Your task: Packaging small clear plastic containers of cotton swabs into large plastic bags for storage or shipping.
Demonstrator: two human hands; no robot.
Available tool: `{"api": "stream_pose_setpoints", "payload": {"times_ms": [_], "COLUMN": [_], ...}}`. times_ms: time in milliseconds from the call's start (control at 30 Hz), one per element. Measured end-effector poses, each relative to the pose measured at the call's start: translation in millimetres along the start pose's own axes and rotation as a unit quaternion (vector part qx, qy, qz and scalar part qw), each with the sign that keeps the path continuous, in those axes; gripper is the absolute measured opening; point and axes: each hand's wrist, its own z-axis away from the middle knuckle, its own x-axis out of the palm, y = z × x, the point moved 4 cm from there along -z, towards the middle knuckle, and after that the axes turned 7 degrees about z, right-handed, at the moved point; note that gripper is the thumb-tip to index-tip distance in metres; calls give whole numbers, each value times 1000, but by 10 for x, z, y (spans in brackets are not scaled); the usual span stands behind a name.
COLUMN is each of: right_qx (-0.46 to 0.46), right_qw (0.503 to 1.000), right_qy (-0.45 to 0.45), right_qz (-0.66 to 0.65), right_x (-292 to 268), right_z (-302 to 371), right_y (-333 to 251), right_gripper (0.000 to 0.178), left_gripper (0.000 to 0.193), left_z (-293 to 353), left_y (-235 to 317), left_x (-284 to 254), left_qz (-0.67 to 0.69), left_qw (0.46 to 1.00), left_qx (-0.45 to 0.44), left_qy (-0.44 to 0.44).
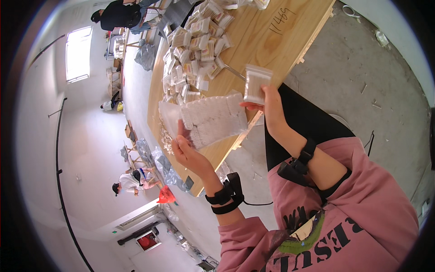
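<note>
My left hand (189,154) is closed on the near edge of a clear plastic bag (171,117). White cotton-swab tips in neat rows (217,119) fill most of that bag. In my right hand (271,105) is a small clear packet of cotton swabs (256,86), gripped at its lower right side, just right of the bag. A large heap of similar swab packets (199,50) covers the far left part of the wooden table (258,43). Several loose white swabs (166,139) lie by the table's left edge, near my left hand.
Handwriting marks the tabletop at the far right. A bare concrete floor (344,77) spreads to the right, with scraps on it. Grey plastic bags (145,56), a red bag (166,195) and two people (120,17) (136,180) are off to the left. A cable hangs from my left wrist strap.
</note>
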Motion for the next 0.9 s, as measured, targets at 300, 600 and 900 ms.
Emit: {"api": "stream_pose_setpoints", "payload": {"times_ms": [300,600,900], "right_qx": [-28,-21,-2], "right_qw": [993,993,993], "right_qy": [28,21,-5], "right_qz": [108,117,115], "right_x": [-132,-92,-105], "right_z": [153,199,154], "right_y": [255,305,392], "right_gripper": [27,26,27], "left_gripper": [27,25,24], "left_z": [-134,-168,-159], "left_y": [-110,-133,-120], "left_x": [-59,-112,-93], "left_qz": [35,17,11], "left_qw": [999,999,998], "left_qx": [-18,-20,-22], "left_qy": [30,43,51]}}
